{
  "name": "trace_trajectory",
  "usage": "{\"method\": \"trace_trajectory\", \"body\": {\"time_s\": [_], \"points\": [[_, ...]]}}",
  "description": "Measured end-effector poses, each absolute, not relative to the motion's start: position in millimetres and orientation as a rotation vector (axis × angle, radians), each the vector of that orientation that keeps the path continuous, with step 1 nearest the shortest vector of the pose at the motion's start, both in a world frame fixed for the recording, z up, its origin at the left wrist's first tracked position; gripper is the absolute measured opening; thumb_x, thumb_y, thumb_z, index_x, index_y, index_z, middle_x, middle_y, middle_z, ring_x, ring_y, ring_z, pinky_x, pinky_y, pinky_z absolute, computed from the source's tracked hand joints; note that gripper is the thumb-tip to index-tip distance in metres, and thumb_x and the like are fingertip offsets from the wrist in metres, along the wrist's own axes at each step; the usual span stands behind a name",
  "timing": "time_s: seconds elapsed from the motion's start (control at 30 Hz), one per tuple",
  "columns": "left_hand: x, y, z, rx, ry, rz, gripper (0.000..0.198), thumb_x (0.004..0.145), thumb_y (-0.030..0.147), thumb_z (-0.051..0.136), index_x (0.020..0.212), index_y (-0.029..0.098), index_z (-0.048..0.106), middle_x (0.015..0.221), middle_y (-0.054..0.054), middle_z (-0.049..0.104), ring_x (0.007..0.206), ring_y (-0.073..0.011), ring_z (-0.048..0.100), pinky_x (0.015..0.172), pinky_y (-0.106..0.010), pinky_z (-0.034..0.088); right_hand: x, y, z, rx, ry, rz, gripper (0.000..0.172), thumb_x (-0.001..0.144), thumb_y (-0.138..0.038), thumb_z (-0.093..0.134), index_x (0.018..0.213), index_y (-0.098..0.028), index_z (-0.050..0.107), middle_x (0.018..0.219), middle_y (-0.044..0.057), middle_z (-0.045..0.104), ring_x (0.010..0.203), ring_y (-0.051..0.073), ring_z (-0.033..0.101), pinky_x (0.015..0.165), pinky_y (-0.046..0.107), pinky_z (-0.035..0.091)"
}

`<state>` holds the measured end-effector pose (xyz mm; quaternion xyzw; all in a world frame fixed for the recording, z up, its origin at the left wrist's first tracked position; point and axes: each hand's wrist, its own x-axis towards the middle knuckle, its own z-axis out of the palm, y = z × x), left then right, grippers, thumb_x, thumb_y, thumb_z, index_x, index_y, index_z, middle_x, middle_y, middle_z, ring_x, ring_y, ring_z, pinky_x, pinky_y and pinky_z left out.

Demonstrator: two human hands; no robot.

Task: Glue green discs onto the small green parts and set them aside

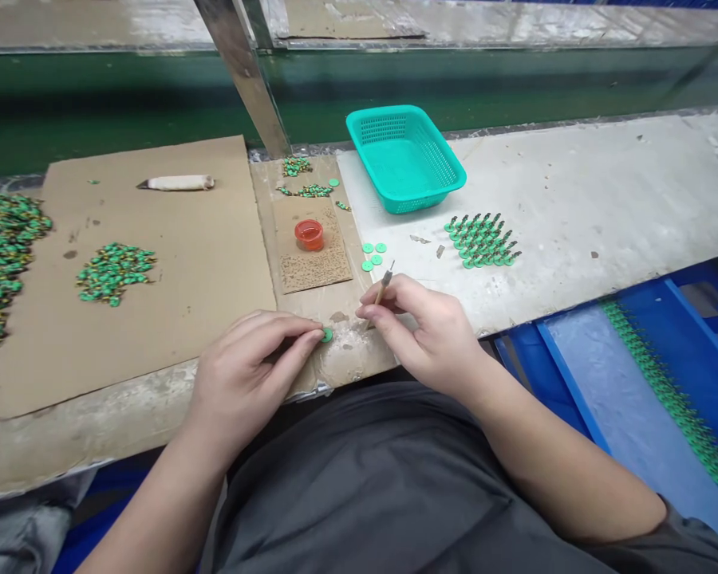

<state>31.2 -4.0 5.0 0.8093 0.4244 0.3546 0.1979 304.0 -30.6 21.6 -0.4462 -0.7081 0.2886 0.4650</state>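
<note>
The large heap of small green pieces (0, 263) at the far left is cut off by the frame edge, and the long row of green pieces (676, 399) on the blue tray (574, 375) runs out of view at lower right; the single pieces in both are too small to make out. The working end of the thin brush-like tool (384, 283) is hidden behind the fingers. The right hand (422, 331) is closed around that tool in a pen grip, its tip pointing up and away. The left hand (254, 371) is nearly closed, thumb and forefinger pinching a small round green disc (326, 336) at the fingertips. The disc sits over the worn cardboard sheet (329, 311), between the two hands, just left of the right fingertips.
</note>
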Motion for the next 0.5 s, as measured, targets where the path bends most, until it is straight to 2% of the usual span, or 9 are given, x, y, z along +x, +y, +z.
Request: {"method": "trace_trajectory", "body": {"time_s": [0.17,0.3,0.5], "points": [[31.1,-4.2,5.2,2.312,1.168,1.002,0.018,0.118,0.043,0.078,0.108,0.033,0.089,0.103,0.001,0.09,0.09,-0.0229,0.083,0.093,-0.039,0.067,310.4,-31.6,28.7,-1.159,-1.86,0.605,0.014,0.124,-0.034,0.066,0.112,-0.028,0.069,0.111,0.004,0.089,0.1,0.023,0.088,0.091,0.034,0.068],[32.1,-5.2,4.9,2.31,1.161,1.002,0.016,0.118,0.04,0.079,0.108,0.032,0.089,0.106,0.001,0.091,0.092,-0.0214,0.084,0.095,-0.037,0.067,315.8,-30.0,36.3,-1.164,-1.943,0.556,0.015,0.123,-0.032,0.066,0.108,-0.028,0.066,0.097,0.001,0.081,0.086,0.021,0.081,0.084,0.033,0.065],[34.5,-4.0,5.8,2.332,1.103,1.028,0.011,0.116,0.027,0.083,0.105,0.026,0.087,0.101,0.003,0.089,0.088,-0.0133,0.079,0.086,-0.026,0.06,295.2,-27.9,27.7,-1.05,-1.913,0.498,0.025,0.127,-0.044,0.063,0.106,-0.029,0.064,0.095,-0.001,0.075,0.082,0.018,0.076,0.084,0.031,0.067]]}}
